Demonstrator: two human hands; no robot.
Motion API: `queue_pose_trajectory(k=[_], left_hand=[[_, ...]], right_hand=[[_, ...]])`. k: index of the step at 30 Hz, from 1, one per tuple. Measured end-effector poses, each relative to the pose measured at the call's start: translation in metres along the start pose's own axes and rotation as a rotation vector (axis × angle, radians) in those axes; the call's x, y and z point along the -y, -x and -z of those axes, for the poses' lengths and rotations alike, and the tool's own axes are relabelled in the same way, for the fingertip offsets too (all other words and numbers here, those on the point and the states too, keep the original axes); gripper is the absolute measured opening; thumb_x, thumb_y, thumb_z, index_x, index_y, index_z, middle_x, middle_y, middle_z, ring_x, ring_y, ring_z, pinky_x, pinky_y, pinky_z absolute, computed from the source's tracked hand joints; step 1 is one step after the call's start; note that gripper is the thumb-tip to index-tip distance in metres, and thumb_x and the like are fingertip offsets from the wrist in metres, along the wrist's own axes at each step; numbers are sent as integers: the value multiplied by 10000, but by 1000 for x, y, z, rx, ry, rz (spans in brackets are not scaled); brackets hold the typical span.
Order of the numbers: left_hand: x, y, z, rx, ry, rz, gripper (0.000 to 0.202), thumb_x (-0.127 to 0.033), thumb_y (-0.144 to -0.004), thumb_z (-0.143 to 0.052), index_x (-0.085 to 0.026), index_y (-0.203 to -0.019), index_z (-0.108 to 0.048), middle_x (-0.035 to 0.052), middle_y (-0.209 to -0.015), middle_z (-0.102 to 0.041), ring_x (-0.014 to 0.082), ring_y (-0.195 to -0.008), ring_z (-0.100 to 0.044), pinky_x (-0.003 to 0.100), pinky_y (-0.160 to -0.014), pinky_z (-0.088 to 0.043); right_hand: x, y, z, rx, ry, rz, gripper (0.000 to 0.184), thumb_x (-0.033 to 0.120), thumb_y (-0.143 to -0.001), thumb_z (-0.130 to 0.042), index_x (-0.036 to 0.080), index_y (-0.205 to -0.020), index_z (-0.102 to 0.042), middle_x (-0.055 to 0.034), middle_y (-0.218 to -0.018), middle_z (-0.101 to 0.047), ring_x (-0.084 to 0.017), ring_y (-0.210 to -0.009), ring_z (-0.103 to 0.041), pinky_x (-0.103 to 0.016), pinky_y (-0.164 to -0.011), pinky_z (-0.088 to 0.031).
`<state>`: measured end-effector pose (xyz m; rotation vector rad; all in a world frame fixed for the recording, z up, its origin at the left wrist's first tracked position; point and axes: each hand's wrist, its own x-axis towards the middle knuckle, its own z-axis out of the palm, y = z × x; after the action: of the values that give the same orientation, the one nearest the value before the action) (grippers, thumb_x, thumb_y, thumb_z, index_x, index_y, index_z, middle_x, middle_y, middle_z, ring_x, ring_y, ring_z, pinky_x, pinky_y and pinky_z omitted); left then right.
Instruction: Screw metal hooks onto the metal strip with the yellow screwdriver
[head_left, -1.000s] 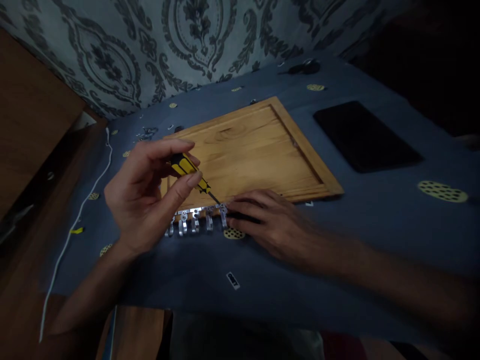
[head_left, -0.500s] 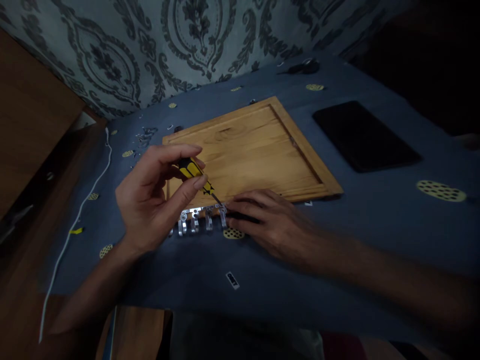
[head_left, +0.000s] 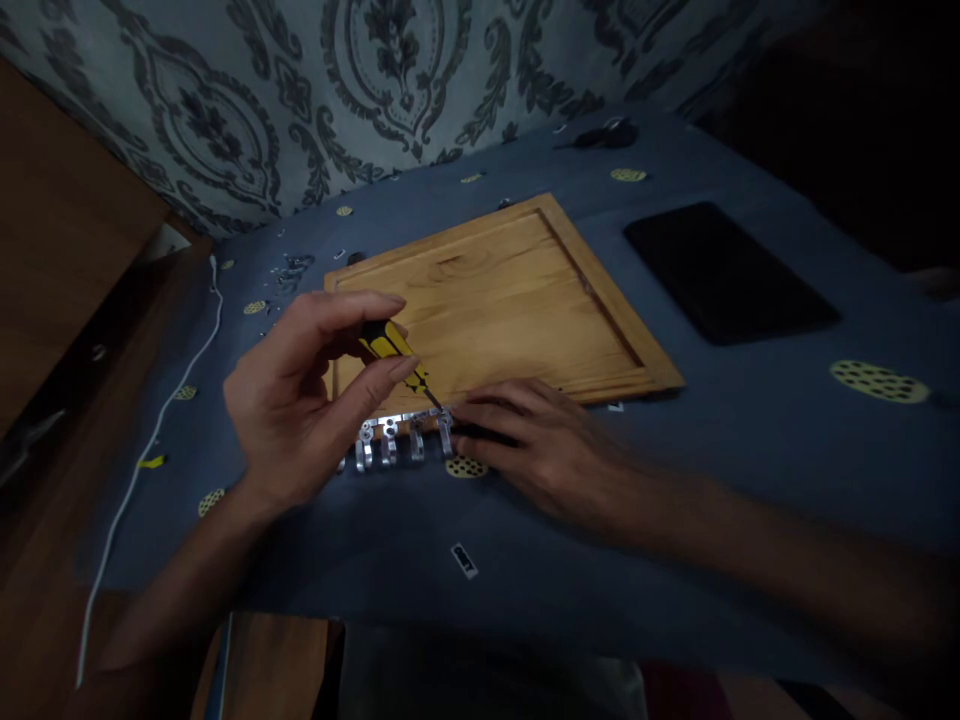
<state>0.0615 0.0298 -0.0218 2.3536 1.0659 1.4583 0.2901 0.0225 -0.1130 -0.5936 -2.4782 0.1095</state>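
Observation:
My left hand (head_left: 300,400) pinches the yellow and black handle of a small screwdriver (head_left: 394,358) between thumb and fingers. Its tip points down at a shiny metal hook rail (head_left: 397,438) fixed along the near edge of a wooden board (head_left: 495,300). My right hand (head_left: 532,440) lies beside the rail's right end, fingers curled and pressing down on the board's edge and rail. What is under those fingers is hidden.
A blue patterned cloth (head_left: 750,420) covers the table. A flat black slab (head_left: 727,270) lies to the right of the board. A white cable (head_left: 150,440) runs along the left. A dark object (head_left: 611,132) sits at the far edge by the patterned wall. Small bits lie near the board's far left corner.
My left hand with the screwdriver has shifted slightly right toward the rail's right end, with the fingers turning on the handle. My right hand has stayed in place.

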Motion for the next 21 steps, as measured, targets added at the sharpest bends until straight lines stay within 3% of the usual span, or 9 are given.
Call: queue_pose_trajectory(k=[9,14,17,21], left_hand=[[-1,3,2,14,28,78,299,-241,-902,-784,-317,-1181,-706,-2,-1054,-729,194,-935,-741,361,-820,-691],[4,-5,9,-82,63,113,240,-264,-911,-775,-318,-1132,-697,-27,-1034,-724,181,-920,-740,352,-803,-679],[19,-10,10,-80,93,157,208,-306,-869,-825,-268,-1019,-686,-22,-951,-726,148,-832,-720,306,-728,-658],[60,-11,8,34,209,319,391,-465,-787,-873,-197,-927,-625,-1,-885,-685,122,-780,-693,245,-703,-617]], right_hand=[[-1,0,0,-1,-11,-4,339,55,-945,-548,181,-1182,-756,-98,-1236,-773,-281,-1174,-641,-469,-947,-573],[-2,3,-4,0,-34,-5,368,51,-936,-545,192,-1216,-738,-99,-1268,-757,-285,-1213,-623,-483,-975,-561],[-2,3,-4,-6,-32,4,344,51,-936,-543,172,-1192,-738,-107,-1265,-757,-294,-1186,-632,-490,-958,-570],[0,0,-1,-16,7,-1,341,28,-914,-552,194,-1133,-754,-101,-1235,-766,-275,-1155,-653,-465,-944,-581]])
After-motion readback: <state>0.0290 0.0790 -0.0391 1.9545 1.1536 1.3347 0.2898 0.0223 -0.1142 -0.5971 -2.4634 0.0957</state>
